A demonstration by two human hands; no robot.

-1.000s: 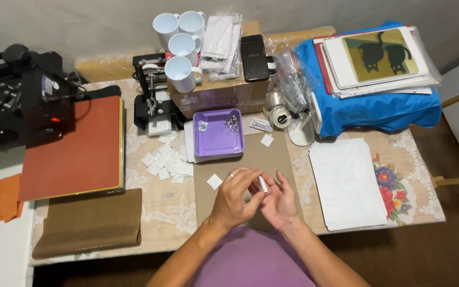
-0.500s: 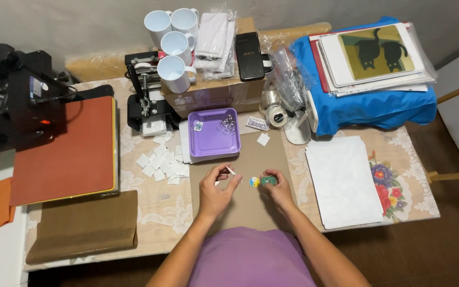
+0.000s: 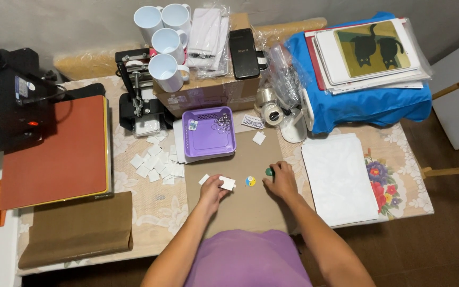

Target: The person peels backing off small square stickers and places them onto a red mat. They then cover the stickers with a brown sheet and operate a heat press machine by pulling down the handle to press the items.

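My left hand (image 3: 213, 190) rests on the brown mat (image 3: 240, 159) and pinches a small white paper square (image 3: 227, 183). A little to its right my right hand (image 3: 279, 178) lies on the mat with its fingertips on a small green round piece (image 3: 268, 171). Between the two hands a small round button with a yellow and blue picture (image 3: 250, 181) lies flat on the mat. Another white square (image 3: 204, 179) lies just left of my left hand.
A purple tray (image 3: 208, 151) with metal rings stands behind the mat, loose white squares (image 3: 152, 162) to its left. White mugs (image 3: 164, 40) sit on a cardboard box. A heat press (image 3: 54, 143) stands at left. White sheets (image 3: 338, 178) lie at right.
My hands have moved apart and come down onto the mat. The round button that they held together now lies between them. My left hand keeps a white square.
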